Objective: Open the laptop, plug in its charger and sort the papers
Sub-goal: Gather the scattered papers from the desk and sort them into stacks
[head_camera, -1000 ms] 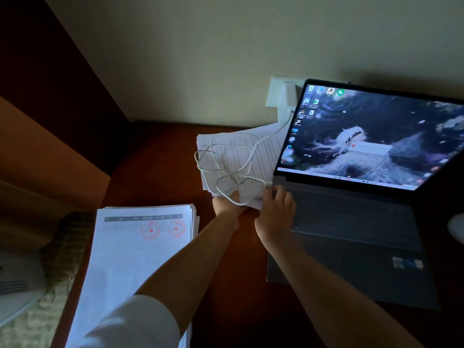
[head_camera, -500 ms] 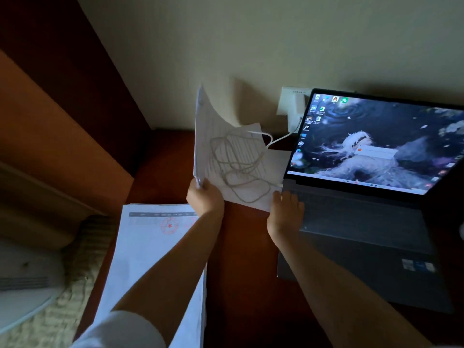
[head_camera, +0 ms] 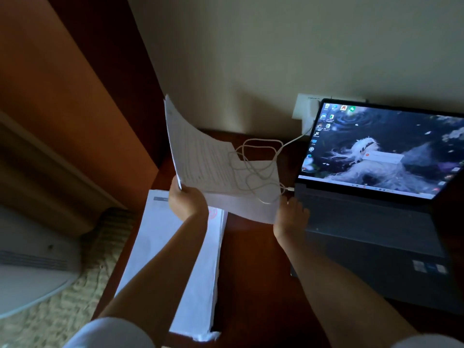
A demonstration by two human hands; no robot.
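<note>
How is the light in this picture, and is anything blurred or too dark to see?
Head view: dim room, the laptop screen is the brightest part; keyboard and table nearly black; text on the held papers too soft to read; wide-angle bending at the edges.

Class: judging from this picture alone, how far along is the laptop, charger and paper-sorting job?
Done: laptop open and lit, charger cable running from wall plug to its side. In hand: left hand lifts loose sheets, cable draped over them; right hand at their edge. Left: adding them to the stack.

laptop [head_camera: 371, 197] open, lit | charger cable [head_camera: 261, 156] coiled, plugged | papers [head_camera: 213, 172] tilted up
</note>
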